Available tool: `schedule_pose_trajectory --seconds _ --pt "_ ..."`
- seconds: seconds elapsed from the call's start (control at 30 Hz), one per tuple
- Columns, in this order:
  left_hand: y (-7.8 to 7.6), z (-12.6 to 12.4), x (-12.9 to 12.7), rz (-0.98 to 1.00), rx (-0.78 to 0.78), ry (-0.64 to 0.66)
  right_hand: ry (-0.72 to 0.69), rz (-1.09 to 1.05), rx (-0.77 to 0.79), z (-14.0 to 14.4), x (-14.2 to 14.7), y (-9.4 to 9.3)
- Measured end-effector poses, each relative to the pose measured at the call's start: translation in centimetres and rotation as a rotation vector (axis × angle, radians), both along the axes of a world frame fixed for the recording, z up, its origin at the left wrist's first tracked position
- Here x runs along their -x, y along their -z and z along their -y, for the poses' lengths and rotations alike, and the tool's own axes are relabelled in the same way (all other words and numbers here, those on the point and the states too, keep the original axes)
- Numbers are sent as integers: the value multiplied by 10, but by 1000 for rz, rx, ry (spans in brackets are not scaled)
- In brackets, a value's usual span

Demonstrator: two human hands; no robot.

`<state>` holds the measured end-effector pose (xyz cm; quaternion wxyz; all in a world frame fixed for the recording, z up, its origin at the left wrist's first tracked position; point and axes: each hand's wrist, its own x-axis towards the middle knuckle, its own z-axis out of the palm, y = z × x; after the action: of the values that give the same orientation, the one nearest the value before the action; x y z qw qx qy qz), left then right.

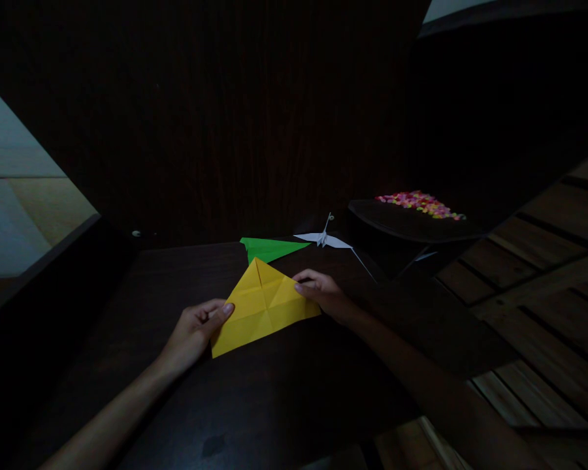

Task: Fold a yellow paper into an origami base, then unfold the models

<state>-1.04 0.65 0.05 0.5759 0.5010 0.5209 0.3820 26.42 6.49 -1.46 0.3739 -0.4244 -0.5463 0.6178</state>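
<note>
A yellow sheet of paper (pixel 262 307), folded into a creased triangle, lies on the dark wooden table (pixel 186 391). My left hand (pixel 196 329) pinches its left edge, thumb on top. On the opposite side, my right hand (pixel 326 295) presses its fingertips on the right corner. A green folded paper (pixel 269 248) rests just behind the yellow one. To the right of the green piece sits a white paper crane (pixel 326 239).
A dark tray (pixel 411 225) at the back right carries a pile of small colourful bits (pixel 421 203). Past the table's right edge is a wooden slatted floor (pixel 543 294). A dark wall rises behind the table. The scene is dim.
</note>
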Motion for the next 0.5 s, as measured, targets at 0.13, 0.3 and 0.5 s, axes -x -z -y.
schedule_pose_trajectory --seconds 0.13,0.3,0.5 --pt "-3 1 -3 16 15 -60 90 134 -91 -1 1 1" --pt "-2 0 -2 -68 -34 -54 105 158 -175 -1 1 1" --pt "-1 0 -1 -224 -219 -80 125 228 -342 1 0 2"
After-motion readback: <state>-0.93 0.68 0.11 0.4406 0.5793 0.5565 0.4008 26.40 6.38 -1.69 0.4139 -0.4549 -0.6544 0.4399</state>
